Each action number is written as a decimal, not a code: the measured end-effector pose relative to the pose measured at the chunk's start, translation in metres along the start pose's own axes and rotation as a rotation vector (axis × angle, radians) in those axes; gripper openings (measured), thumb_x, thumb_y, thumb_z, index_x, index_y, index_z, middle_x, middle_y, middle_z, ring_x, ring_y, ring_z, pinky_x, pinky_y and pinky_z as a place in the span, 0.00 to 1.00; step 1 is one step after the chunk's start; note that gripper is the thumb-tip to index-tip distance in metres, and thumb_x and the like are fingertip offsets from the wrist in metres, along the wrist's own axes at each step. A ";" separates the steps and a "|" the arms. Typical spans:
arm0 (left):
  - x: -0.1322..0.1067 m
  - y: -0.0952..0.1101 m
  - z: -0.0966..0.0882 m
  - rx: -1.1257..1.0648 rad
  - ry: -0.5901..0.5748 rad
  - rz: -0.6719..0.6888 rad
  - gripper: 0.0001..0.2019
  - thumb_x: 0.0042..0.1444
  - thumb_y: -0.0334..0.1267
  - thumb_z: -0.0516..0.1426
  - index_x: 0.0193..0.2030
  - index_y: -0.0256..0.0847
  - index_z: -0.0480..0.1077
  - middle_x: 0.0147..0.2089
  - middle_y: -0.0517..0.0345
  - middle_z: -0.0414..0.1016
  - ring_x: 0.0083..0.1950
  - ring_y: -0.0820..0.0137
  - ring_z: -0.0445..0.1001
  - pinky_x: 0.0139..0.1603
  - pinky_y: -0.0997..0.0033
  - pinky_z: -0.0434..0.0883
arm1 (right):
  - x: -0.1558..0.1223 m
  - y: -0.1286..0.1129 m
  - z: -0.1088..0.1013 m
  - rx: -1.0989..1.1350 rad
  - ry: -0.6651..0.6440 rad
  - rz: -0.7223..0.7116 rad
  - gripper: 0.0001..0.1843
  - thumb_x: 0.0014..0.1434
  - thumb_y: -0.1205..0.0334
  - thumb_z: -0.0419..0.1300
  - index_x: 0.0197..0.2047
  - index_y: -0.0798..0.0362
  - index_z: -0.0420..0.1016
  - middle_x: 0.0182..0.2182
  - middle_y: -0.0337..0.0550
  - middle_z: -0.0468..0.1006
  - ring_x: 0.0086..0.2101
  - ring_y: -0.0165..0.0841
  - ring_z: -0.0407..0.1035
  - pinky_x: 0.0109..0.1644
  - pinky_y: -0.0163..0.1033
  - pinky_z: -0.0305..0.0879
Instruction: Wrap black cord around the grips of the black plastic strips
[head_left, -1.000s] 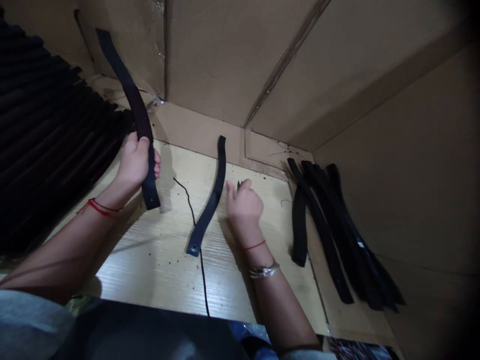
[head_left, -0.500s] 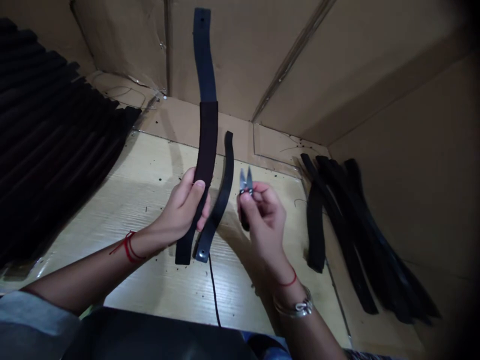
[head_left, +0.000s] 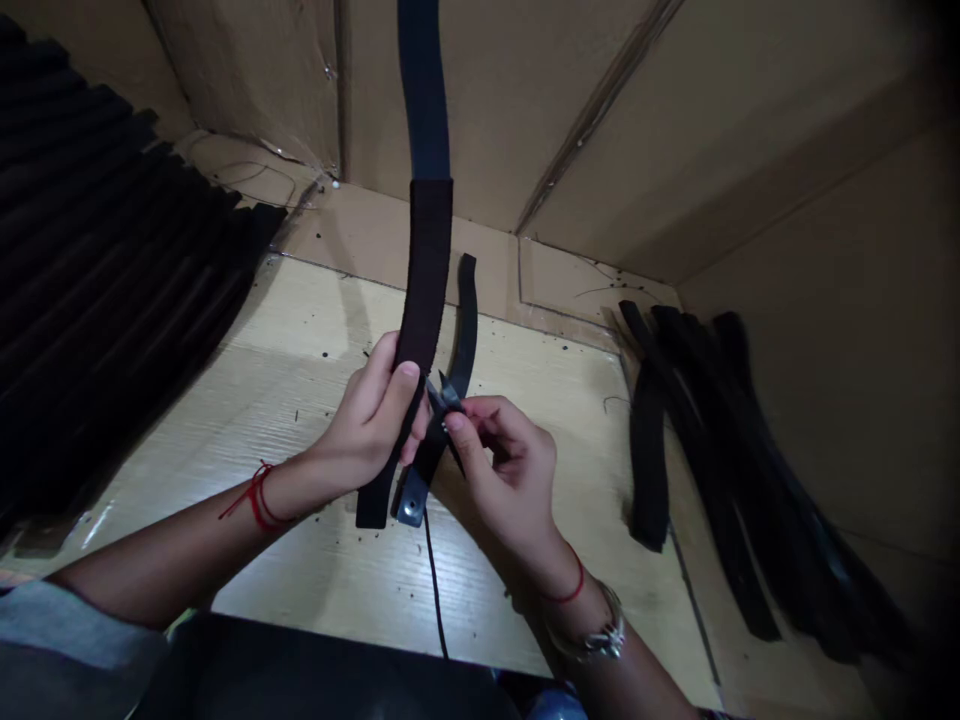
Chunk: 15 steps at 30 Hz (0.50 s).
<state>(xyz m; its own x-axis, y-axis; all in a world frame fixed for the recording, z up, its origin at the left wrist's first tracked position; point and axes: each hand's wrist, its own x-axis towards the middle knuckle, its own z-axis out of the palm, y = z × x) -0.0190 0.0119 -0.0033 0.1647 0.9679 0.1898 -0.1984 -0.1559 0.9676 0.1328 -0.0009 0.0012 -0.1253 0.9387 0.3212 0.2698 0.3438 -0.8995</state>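
A long dark strap (head_left: 429,270) rises from my left hand (head_left: 381,415), which is closed round it with the thumb on top. Its upper part is bluish and smooth, while a darker brown-black band covers the middle. My right hand (head_left: 510,455) pinches a pair of small thread snips (head_left: 444,395), their blades apart and pointing at the strap's right edge close to my left fingers. Whether the blades touch the strap I cannot tell. Behind both hands a second black strap (head_left: 466,320) lies on the table, with a hole in its near end.
Many dark straps (head_left: 112,260) are stacked at the left. Another loose bunch of black straps (head_left: 720,470) lies at the right. Cardboard walls (head_left: 480,100) enclose the back and right of the pale table (head_left: 300,560). A black cord (head_left: 435,590) runs toward the front edge.
My right hand has brought the snips leftward and down to the strap's edge beside my left fingers. The held strap's top has moved up out of view.
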 end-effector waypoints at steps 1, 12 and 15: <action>0.000 0.000 0.000 -0.013 -0.009 0.008 0.12 0.72 0.48 0.46 0.49 0.41 0.57 0.24 0.67 0.65 0.16 0.79 0.62 0.15 0.85 0.62 | 0.000 0.000 0.000 0.045 0.013 0.003 0.05 0.65 0.61 0.58 0.36 0.51 0.69 0.22 0.34 0.68 0.22 0.26 0.60 0.24 0.32 0.56; -0.009 -0.002 0.009 -0.164 -0.217 -0.121 0.14 0.72 0.50 0.46 0.52 0.41 0.58 0.22 0.67 0.65 0.15 0.80 0.61 0.15 0.85 0.61 | 0.003 0.006 0.002 0.114 0.089 -0.001 0.10 0.62 0.62 0.61 0.40 0.48 0.61 0.29 0.32 0.66 0.27 0.25 0.62 0.30 0.31 0.60; -0.010 -0.002 0.009 -0.210 -0.219 -0.161 0.15 0.72 0.50 0.46 0.53 0.41 0.58 0.22 0.67 0.65 0.14 0.79 0.61 0.14 0.84 0.60 | 0.002 0.008 0.002 0.056 0.075 -0.048 0.09 0.62 0.64 0.61 0.41 0.48 0.62 0.29 0.32 0.67 0.28 0.24 0.63 0.31 0.30 0.60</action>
<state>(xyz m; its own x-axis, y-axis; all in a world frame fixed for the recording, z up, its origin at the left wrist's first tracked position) -0.0117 0.0009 -0.0059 0.4088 0.9082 0.0903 -0.3437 0.0615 0.9371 0.1332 0.0043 -0.0061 -0.0643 0.9213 0.3836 0.2111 0.3883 -0.8971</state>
